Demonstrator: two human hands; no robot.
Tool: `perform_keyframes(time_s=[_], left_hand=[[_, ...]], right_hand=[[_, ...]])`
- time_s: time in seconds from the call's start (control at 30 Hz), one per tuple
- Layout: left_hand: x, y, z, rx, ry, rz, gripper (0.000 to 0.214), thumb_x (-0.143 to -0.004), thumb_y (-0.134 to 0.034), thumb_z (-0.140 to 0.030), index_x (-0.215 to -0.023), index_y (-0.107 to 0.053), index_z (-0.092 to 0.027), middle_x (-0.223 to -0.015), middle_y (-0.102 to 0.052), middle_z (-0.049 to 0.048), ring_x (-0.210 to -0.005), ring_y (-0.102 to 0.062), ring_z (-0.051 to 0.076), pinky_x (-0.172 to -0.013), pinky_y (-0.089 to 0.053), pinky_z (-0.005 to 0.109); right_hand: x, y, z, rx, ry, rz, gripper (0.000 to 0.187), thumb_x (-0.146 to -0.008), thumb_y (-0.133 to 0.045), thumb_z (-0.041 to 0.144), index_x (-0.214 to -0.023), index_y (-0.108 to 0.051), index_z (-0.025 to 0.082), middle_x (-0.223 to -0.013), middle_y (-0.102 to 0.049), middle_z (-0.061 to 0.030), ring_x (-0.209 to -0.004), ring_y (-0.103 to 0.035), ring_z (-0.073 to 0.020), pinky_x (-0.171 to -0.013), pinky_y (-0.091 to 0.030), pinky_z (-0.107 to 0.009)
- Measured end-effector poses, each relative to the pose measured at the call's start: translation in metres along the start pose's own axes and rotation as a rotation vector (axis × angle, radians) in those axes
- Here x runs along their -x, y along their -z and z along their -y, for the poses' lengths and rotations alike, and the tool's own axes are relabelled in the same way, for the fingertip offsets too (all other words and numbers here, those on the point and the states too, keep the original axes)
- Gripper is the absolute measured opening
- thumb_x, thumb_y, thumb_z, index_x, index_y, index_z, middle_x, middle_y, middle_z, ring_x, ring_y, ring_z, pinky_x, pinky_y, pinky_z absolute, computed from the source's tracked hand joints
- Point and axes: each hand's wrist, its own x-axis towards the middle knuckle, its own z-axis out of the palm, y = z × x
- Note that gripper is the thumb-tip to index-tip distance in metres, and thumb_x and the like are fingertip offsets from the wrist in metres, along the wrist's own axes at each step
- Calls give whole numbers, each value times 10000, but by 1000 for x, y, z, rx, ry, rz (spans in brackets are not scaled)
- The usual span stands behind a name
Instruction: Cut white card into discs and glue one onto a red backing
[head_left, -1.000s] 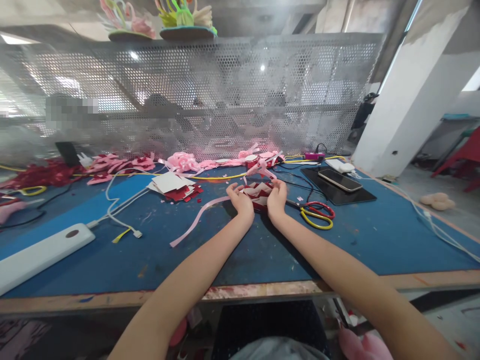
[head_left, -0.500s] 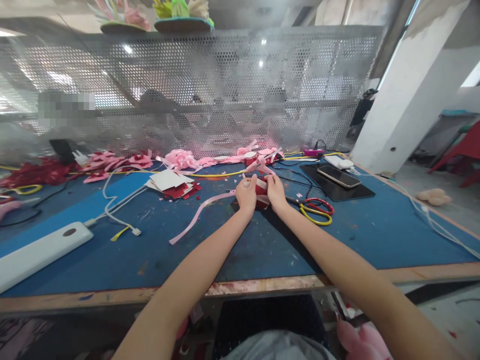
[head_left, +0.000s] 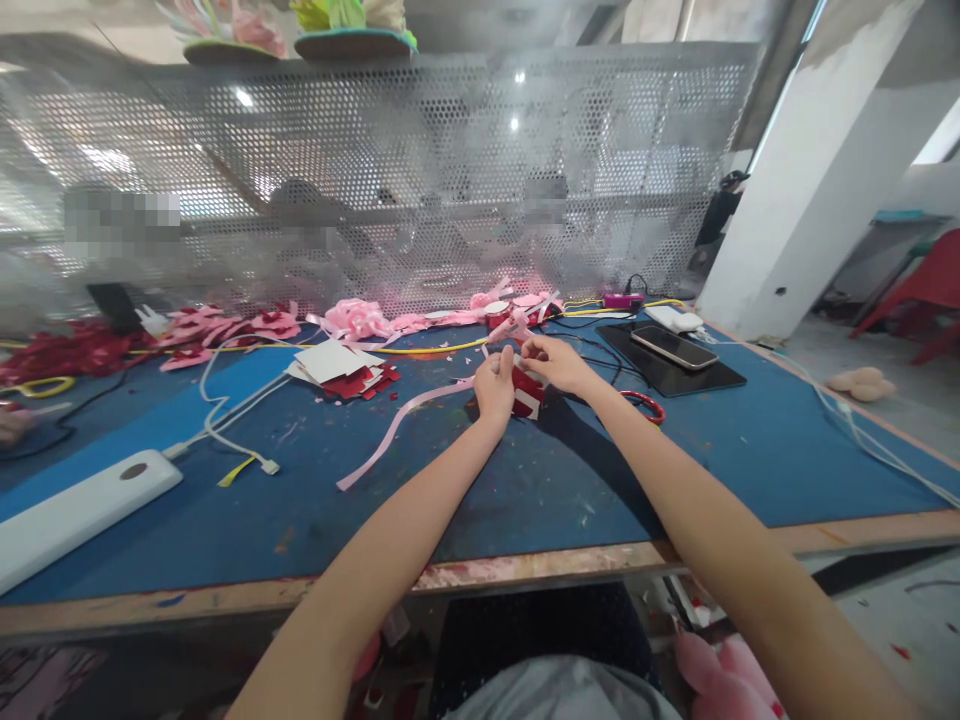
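A small red box point(head_left: 528, 397) with white edges rests on the blue table between my hands. Around its left side, my left hand point(head_left: 495, 386) is closed, gripping it. My right hand point(head_left: 556, 362) is at the box's upper edge with thumb and fingers pinched together; what they pinch is too small to make out. From beside my left hand a pale pink ribbon point(head_left: 397, 422) trails over the table to the lower left. Just behind the fingers stands a pink ribbon piece point(head_left: 517, 326). Scissors with a red handle point(head_left: 646, 404) lie partly hidden behind my right forearm.
White and red card pieces point(head_left: 339, 366) lie to the left, near white cables and a long white device point(head_left: 90, 510). A phone point(head_left: 673, 346) sits on a black tablet point(head_left: 705, 375) at right. Pink ribbon heaps point(head_left: 356, 320) line the back, before a perforated metal screen point(head_left: 450, 180).
My right hand has shifted from the box's right side up to its top edge, with its fingers now pinched. More of the red box shows. My left hand stays on it.
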Motion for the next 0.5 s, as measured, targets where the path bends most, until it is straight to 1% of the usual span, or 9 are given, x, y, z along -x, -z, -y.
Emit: perform_keyframes(time_s=[0.13,0.2,0.33,0.4,0.5], left_hand=[[-1,0,2,-13,-22,-9,463,-852,-441,-478,-485,-373,-206,-433,-365,-46,-446,-362,118,-500,-260,253],[-1,0,2,-11,-24,-9,457,-853,-442,-476,-489,-369,-209,-436,-364,-45,-445,-360,120,-497,-257,255],[0,0,1,-4,-27,23,426,-856,-436,-471,-520,-429,-210,-443,-399,-38,-452,-389,130,-496,-263,258],[0,1,-1,-6,-34,34,429,-856,-444,-463,-510,-429,-209,-442,-399,-37,-459,-392,132,-504,-265,260],[0,2,-2,-14,-34,17,445,-861,-451,-438,-484,-394,-208,-441,-388,-35,-462,-382,132,-519,-258,266]], right_hand=[[1,4,0,-10,29,24,29,-697,-513,218,-722,-509,203,-676,-556,30,-628,-519,-133,-625,-412,-260],[2,6,1,-6,33,15,29,-701,-501,212,-726,-511,202,-659,-543,35,-604,-504,-130,-614,-401,-262],[2,9,7,9,25,-43,79,-621,-601,221,-642,-531,193,-647,-537,30,-615,-479,-132,-622,-378,-267],[1,12,9,1,5,-78,97,-589,-627,219,-602,-535,191,-618,-536,32,-604,-468,-130,-614,-369,-266],[-2,19,10,-47,-51,-148,100,-614,-608,258,-626,-535,192,-590,-550,32,-570,-477,-127,-573,-365,-259]])
